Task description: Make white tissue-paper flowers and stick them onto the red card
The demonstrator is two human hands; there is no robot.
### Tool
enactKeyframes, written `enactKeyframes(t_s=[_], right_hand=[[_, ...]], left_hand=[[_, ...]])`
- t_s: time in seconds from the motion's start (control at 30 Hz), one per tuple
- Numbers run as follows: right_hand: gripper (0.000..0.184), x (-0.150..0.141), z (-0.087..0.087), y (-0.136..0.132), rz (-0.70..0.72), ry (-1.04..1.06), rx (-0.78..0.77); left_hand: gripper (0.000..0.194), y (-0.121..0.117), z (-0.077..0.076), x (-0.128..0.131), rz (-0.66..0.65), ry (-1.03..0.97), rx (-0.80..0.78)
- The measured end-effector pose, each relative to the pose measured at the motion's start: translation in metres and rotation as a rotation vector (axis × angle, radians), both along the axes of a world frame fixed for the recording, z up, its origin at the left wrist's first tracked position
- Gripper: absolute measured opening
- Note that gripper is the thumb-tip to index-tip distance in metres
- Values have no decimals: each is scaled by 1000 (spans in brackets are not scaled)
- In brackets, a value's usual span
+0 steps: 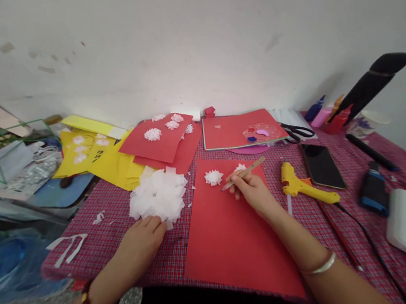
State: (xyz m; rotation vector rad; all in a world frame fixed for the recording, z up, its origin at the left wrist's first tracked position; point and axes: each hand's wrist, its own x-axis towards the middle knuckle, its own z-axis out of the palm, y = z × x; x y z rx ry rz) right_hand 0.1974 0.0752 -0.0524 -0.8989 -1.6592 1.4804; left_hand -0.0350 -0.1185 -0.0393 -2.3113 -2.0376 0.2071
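Note:
My right hand [245, 187] grips a thin wooden stick [249, 167] like a pencil, its lower end pointing down at a large red sheet of paper [234, 244]. Just left of that tip, a fluffy white paper flower [213, 177] sits on the red sheet. A second white tuft [240, 167] shows partly behind my right fingers. My left hand [145, 238] is at the lower edge of a pile of white tissue paper pieces [158, 193], fingers bent and close together on it; the fingertips are partly hidden.
Red cards with white flowers [164, 138] and yellow cards [87, 154] lie at the left. Behind are a red board [229, 130], a paint palette [263, 132] and scissors [296, 132]. A yellow glue gun [307, 189], a phone [322, 166] and paint bottles [326, 115] stand right.

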Motion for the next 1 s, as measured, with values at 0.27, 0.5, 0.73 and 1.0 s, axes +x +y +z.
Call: enactKeyframes(t_s=[0.27, 0.5, 0.73, 1.0], right_hand=[[23, 0, 4, -1, 10, 27, 17], [23, 0, 2, 0, 57, 37, 44], [24, 0, 2, 1, 53, 39, 50], [23, 1, 4, 1, 40, 26, 65]], left_hand=[[14, 7, 23, -8, 66, -288, 144], [25, 8, 14, 2, -61, 37, -183], [15, 20, 27, -2, 40, -305, 26], [19, 18, 35, -5, -24, -257, -171]])
